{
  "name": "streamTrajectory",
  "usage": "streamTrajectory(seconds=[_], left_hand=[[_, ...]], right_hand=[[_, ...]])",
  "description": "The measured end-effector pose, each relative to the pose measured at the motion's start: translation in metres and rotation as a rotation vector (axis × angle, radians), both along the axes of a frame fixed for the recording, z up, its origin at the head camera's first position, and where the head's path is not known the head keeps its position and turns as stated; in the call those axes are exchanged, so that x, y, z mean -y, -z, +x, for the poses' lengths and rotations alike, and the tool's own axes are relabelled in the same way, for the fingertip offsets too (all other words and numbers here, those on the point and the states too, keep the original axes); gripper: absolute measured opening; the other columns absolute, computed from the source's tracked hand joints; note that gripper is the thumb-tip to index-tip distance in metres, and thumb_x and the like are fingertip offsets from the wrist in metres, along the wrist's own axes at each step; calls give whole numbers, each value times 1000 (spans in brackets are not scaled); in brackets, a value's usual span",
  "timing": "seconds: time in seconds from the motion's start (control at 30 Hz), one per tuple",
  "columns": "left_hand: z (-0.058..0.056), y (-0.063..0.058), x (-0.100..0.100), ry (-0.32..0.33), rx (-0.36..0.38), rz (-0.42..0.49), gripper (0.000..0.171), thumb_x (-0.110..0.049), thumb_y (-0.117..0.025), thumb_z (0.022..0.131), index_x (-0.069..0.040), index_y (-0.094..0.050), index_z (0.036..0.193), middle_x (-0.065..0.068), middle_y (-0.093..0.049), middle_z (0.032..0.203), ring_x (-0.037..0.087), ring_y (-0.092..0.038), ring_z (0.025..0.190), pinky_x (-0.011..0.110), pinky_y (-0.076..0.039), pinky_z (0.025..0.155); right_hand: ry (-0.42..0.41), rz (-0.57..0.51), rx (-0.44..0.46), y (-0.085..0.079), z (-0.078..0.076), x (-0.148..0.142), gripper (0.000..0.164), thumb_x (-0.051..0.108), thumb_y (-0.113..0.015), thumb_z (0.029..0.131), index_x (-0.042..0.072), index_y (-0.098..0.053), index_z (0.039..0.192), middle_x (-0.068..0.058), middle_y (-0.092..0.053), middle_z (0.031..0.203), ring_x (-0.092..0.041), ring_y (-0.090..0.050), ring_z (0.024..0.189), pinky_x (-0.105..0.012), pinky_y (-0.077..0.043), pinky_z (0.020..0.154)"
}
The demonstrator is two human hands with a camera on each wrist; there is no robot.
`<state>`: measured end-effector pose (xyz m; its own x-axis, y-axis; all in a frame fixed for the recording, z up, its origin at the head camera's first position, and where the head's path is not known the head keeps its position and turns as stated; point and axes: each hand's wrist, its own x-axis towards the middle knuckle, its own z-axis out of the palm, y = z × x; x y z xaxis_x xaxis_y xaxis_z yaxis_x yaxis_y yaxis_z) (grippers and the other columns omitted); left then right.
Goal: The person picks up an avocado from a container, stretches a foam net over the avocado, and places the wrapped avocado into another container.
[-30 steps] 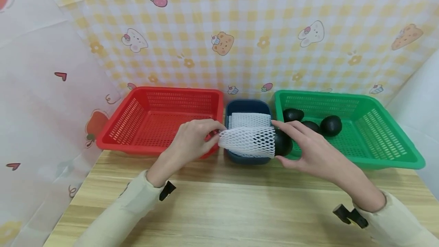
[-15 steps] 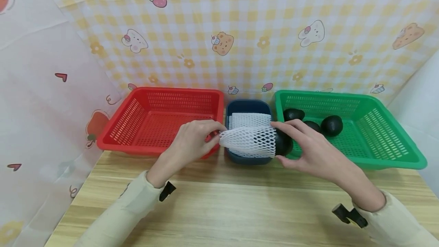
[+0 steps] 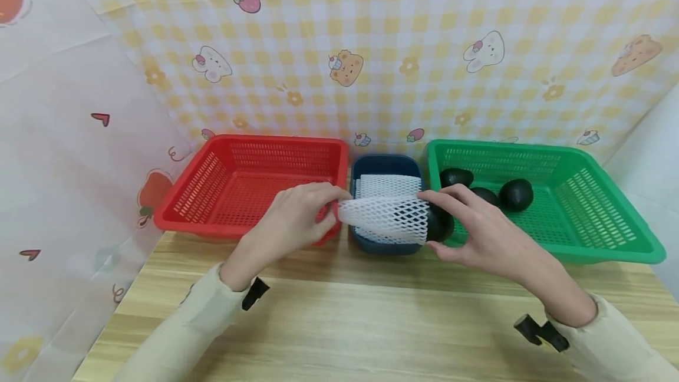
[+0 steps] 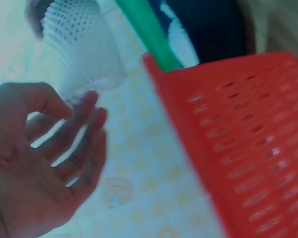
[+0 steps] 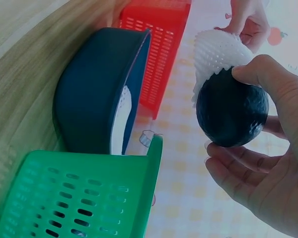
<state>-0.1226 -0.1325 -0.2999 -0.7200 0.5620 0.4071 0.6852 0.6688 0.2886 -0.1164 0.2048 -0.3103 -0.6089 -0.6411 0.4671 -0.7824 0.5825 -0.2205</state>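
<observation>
My left hand (image 3: 292, 214) pinches the left end of a white foam net sleeve (image 3: 384, 220) between thumb and fingertips. An avocado (image 3: 439, 223), dark and nearly black, sits partly inside the sleeve's right end. Gripping it there is my right hand (image 3: 480, 229), with the thumb at the sleeve's edge and the fingers on the opposite side. The right wrist view shows the avocado's rounded end (image 5: 231, 111) bare, and the sleeve stretched over its far part. Beneath the hands stands a dark blue bin (image 3: 384, 248) with a stack of flat foam net sleeves (image 3: 389, 184) in it.
To the left stands a red perforated basket (image 3: 251, 229), with no objects visible inside. On the right, a green basket (image 3: 599, 205) holds several loose avocados (image 3: 516, 194). All stand on a wooden table (image 3: 371, 317) before a patterned cloth (image 3: 382, 28).
The head view has shifted slightly, moving the baskets a little to the right. Both hands keep nearly the same hold on the sleeve and avocado.
</observation>
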Motion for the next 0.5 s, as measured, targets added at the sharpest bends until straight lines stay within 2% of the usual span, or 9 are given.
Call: streamTrajectory(seconds=[0.13, 0.2, 0.27, 0.37, 0.5], left_hand=[[7, -11, -5, 25, -53, -46, 65, -14, -84, 75, -12, -62, 137, 5, -59, 135, 20, -56, 111, 37, -52, 87], [10, -15, -13, 63, -89, -68, 68, -20, -82, 78, -12, -57, 141, 7, -53, 144, 24, -50, 125, 46, -44, 100], [13, -17, -23, 113, -110, -92, 69, -28, -80, 83, -11, -54, 145, 10, -48, 149, 29, -43, 134, 53, -35, 108], [15, -18, -39, 163, -123, -143, 71, -39, -78, 88, -12, -51, 147, 10, -47, 150, 29, -41, 137, 56, -29, 112], [13, -12, -57, 150, -142, -216, 74, -46, -76, 90, -12, -49, 149, 7, -53, 144, 24, -48, 130, 49, -34, 110]], right_hand=[[-10, -2, -7, -1, -1, 1, 80, 21, -88, 71, 13, -55, 143, -9, -57, 123, -26, -62, 96, -45, -55, 74], [-17, -6, -10, -2, -1, 2, 80, 22, -89, 71, 13, -55, 143, -9, -57, 124, -25, -63, 96, -44, -55, 74], [-29, -8, -11, -3, -2, 4, 80, 22, -89, 71, 12, -55, 143, -9, -57, 125, -25, -63, 96, -45, -55, 75], [-38, -13, -5, -4, -1, 6, 80, 22, -89, 72, 12, -54, 144, -8, -57, 125, -24, -63, 97, -44, -56, 76], [-33, -17, 17, -5, 0, 10, 81, 22, -89, 73, 12, -53, 145, -7, -57, 124, -22, -63, 98, -42, -57, 75]])
